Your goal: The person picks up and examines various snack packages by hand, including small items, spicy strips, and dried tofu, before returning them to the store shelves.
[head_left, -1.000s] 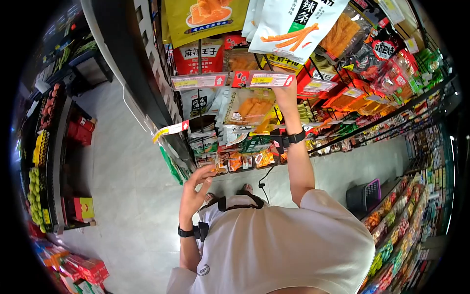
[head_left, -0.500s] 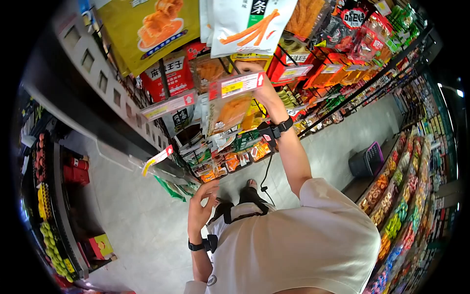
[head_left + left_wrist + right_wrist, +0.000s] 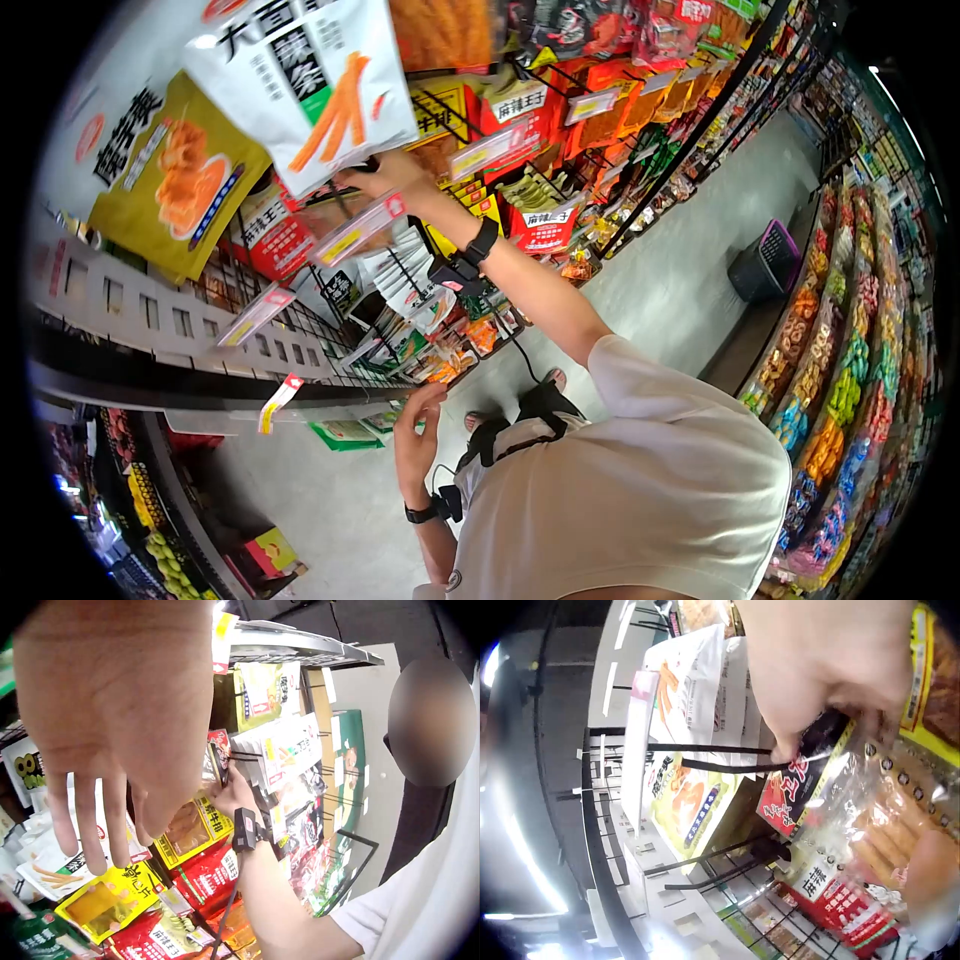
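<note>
My right hand (image 3: 832, 667) pinches the black and red header of a clear snack packet (image 3: 885, 825) with brown sticks inside. The packet's top is beside a black double-wire hook (image 3: 720, 756). In the head view this right hand (image 3: 385, 175) is partly behind a hanging white snack bag (image 3: 310, 100). My left hand (image 3: 415, 445) hovers low near the rack's bottom corner, holding nothing. Seen from its own wrist, the left hand (image 3: 112, 712) has its fingers extended, in front of white and yellow snack bags (image 3: 109, 900).
An olive-yellow bag (image 3: 185, 190) hangs left of the white one. Price tags (image 3: 360, 230) stick out on the hook ends. A white perforated rack post (image 3: 120, 300) stands at the left. Beyond the aisle are a dark basket (image 3: 765, 265) and bins of wrapped candy (image 3: 830, 400).
The head view has swung, so the rack shifts left and tilts. My right hand stays among the hanging packets, going further behind the white bag. The left hand remains low and relaxed.
</note>
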Demonstrator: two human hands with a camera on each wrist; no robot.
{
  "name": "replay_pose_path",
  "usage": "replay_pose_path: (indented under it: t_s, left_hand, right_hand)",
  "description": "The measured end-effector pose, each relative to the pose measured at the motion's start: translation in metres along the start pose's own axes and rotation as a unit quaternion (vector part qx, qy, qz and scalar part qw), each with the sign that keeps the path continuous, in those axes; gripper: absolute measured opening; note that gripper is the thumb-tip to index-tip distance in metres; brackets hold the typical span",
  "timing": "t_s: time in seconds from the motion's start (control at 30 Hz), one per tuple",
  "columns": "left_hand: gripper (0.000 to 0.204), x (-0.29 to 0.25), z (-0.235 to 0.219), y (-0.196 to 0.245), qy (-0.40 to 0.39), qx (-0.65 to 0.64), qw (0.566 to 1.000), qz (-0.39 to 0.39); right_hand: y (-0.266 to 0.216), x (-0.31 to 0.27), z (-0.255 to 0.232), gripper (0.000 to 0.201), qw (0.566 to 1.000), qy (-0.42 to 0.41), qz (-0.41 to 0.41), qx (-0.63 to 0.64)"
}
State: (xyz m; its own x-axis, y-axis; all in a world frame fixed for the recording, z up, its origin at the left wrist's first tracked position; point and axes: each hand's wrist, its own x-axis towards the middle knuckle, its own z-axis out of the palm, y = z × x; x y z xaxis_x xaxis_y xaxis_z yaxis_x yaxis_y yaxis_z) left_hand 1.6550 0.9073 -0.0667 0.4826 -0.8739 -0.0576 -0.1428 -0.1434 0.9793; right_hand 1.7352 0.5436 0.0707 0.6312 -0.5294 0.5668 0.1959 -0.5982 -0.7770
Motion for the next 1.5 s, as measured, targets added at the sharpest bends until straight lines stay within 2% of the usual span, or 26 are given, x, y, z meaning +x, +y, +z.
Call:
replay_pose_path:
  t_s: [0.07,0.17,0.2,0.23,0.27,0.3,0.33,0.37,0.4,0.43,0.5,0.53,0.6,0.63,0.7,0.73,0.77,0.83,0.87,0.93,1.0,1.03,1.17,1.33,1.47,1.5]
  left_hand:
    - [0.032,0.004,0.012,0.007,0.002,0.010,1.000,0.002]
    - [0.032,0.010,0.032,0.018,0.014,0.030,0.999,-0.002]
    - [0.032,0.013,0.039,0.019,0.021,0.036,0.999,-0.002]
    - [0.032,0.019,0.047,0.020,0.026,0.041,0.999,0.001]
    - [0.032,0.025,0.056,0.021,0.022,0.043,0.999,0.002]
    - [0.032,0.031,0.066,0.022,0.019,0.052,0.998,0.008]
    - [0.032,0.039,0.076,0.023,0.019,0.061,0.998,0.014]
    - [0.032,0.050,0.087,0.020,0.011,0.070,0.997,0.025]
    - [0.032,0.060,0.102,0.026,0.010,0.071,0.997,0.026]
    - [0.032,0.072,0.116,0.035,-0.005,0.097,0.995,0.032]
    - [0.030,0.098,0.148,0.056,-0.033,0.147,0.987,0.046]
    - [0.030,0.113,0.165,0.061,-0.034,0.148,0.987,0.045]
    - [0.029,0.142,0.196,0.065,-0.072,0.126,0.985,0.096]
    - [0.028,0.157,0.211,0.067,-0.083,0.126,0.984,0.092]
    - [0.027,0.183,0.243,0.087,-0.098,0.126,0.983,0.093]
    - [0.027,0.196,0.259,0.098,-0.107,0.128,0.981,0.096]
    - [0.027,0.212,0.274,0.096,-0.120,0.077,0.987,0.078]
    - [0.027,0.241,0.304,0.106,-0.137,0.085,0.980,0.118]
    - [0.027,0.256,0.319,0.106,-0.145,0.074,0.976,0.145]
    - [0.028,0.277,0.349,0.131,-0.165,0.096,0.973,0.132]
    - [0.029,0.305,0.377,0.131,-0.194,0.065,0.967,0.155]
    - [0.030,0.314,0.392,0.134,-0.203,0.031,0.969,0.137]
    - [0.033,0.353,0.444,0.145,-0.235,0.039,0.960,0.144]
    - [0.033,0.403,0.515,0.157,-0.249,0.008,0.947,0.202]
    - [0.047,0.458,0.561,0.159,-0.241,-0.040,0.947,0.210]
    - [0.054,0.467,0.573,0.165,-0.195,-0.040,0.955,0.220]
  right_hand:
    - [-0.003,-0.015,-0.018,0.064,0.993,-0.069,0.097,0.000]
    - [-0.005,-0.080,-0.059,0.060,0.996,-0.050,0.069,0.001]
    - [0.012,-0.102,-0.078,0.057,0.989,-0.112,0.057,-0.079]
    - [0.015,-0.125,-0.103,0.052,0.987,-0.148,0.031,-0.053]
    - [0.019,-0.150,-0.128,0.035,0.980,-0.191,0.051,-0.033]
    - [0.029,-0.172,-0.158,0.033,0.964,-0.263,0.044,-0.005]
    - [0.023,-0.190,-0.193,0.033,0.946,-0.317,0.062,0.018]
    - [0.024,-0.212,-0.222,0.033,0.926,-0.347,0.146,-0.024]
    - [0.028,-0.232,-0.249,0.030,0.919,-0.352,0.179,-0.012]
    - [0.047,-0.259,-0.272,0.029,0.938,-0.312,0.151,-0.001]
    - [0.053,-0.303,-0.318,0.025,0.950,-0.237,0.202,0.009]
    - [0.058,-0.323,-0.340,0.025,0.950,-0.236,0.203,0.010]
    - [0.065,-0.357,-0.380,0.021,0.945,-0.153,0.289,0.015]
    - [0.061,-0.367,-0.398,0.021,0.944,-0.151,0.294,0.015]
    - [0.049,-0.382,-0.431,0.023,0.931,-0.113,0.328,-0.117]
    - [0.047,-0.392,-0.444,0.023,0.930,-0.110,0.331,-0.118]
    - [0.044,-0.403,-0.455,0.025,0.934,-0.074,0.330,-0.120]
    - [0.042,-0.427,-0.471,0.029,0.936,-0.009,0.333,-0.112]
    - [0.039,-0.437,-0.479,0.029,0.935,-0.006,0.336,-0.112]
    - [0.031,-0.457,-0.490,0.029,0.913,0.044,0.379,-0.143]
    - [0.024,-0.478,-0.500,0.030,0.902,0.080,0.395,-0.157]
    - [0.022,-0.487,-0.505,0.031,0.890,0.103,0.415,-0.158]
    - [0.023,-0.519,-0.528,0.031,0.856,0.167,0.462,-0.164]
    - [0.037,-0.517,-0.574,0.029,0.831,0.194,0.481,-0.198]
    - [0.057,-0.481,-0.627,0.023,0.833,0.179,0.467,-0.236]
    - [0.063,-0.469,-0.642,0.020,0.837,0.172,0.458,-0.245]
